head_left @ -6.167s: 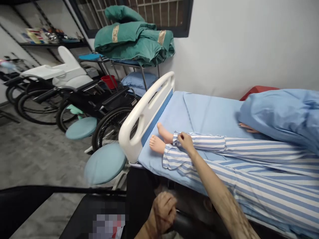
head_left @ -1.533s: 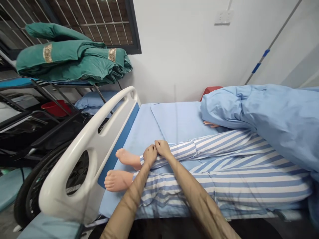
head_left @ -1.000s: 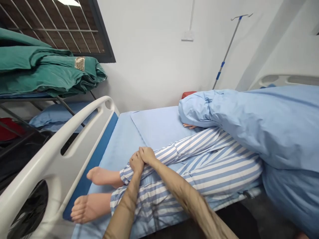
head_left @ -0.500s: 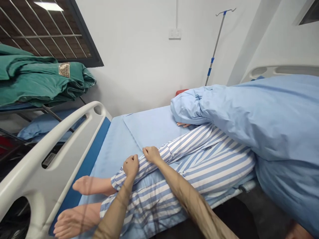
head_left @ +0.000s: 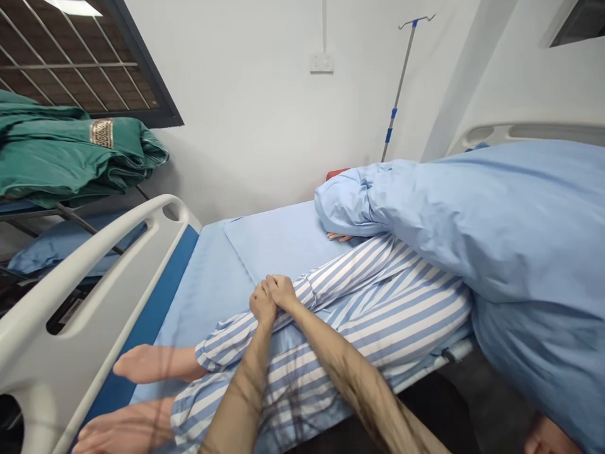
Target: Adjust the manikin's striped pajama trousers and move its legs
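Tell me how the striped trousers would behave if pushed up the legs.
The trousers look floppy, judging by their soft creases. They would probably bunch, since they wrinkle near the cuffs. The cuffs look loose, so should slide fairly easily.

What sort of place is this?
Probably a hospital ward or a care-training room: there is a bed with a moulded white footboard, a hooked drip stand and striped pyjama trousers.

A green quilt lies on a metal rack below a barred window. On the white wall is a socket, left of a hooked pole.
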`<state>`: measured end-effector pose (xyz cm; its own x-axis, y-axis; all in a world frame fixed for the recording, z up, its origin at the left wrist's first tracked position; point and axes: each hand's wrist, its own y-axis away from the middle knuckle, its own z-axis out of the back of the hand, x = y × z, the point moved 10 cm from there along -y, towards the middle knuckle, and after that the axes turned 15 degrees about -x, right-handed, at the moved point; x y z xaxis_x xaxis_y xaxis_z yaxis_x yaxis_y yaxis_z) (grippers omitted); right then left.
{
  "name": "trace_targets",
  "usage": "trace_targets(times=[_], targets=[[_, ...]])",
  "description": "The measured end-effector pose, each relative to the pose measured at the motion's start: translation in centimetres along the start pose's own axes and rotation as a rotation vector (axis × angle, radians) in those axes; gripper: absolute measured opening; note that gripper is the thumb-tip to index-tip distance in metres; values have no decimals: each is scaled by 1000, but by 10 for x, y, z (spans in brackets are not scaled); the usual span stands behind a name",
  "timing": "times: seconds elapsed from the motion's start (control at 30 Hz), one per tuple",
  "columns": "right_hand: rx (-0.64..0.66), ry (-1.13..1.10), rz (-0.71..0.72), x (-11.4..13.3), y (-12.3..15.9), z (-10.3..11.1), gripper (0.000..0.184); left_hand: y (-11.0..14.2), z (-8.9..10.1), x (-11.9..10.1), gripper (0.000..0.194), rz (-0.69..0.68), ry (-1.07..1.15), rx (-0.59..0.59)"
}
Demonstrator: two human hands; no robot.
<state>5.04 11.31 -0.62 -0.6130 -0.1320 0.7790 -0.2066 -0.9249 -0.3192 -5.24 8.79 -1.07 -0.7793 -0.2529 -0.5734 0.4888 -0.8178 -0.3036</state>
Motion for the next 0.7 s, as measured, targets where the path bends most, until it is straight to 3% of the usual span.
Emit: trace_targets(times=[0.17, 0.27, 0.33, 0.5, 0.7], targets=[[154, 416, 385, 37, -5, 21, 41, 0, -2, -1, 35, -39, -53, 32], [187, 516, 550, 37, -1, 31, 41, 2, -2, -4, 42, -43, -54, 11], [193, 528, 510, 20, 1, 31, 40, 2, -2, -2, 41, -33, -60, -5], [55, 442, 231, -24, -5, 38, 44, -7, -4, -4, 39, 15, -31, -5], [-59, 175, 83, -34, -19, 51, 46, -24, 0, -51, 38, 44, 228, -59]])
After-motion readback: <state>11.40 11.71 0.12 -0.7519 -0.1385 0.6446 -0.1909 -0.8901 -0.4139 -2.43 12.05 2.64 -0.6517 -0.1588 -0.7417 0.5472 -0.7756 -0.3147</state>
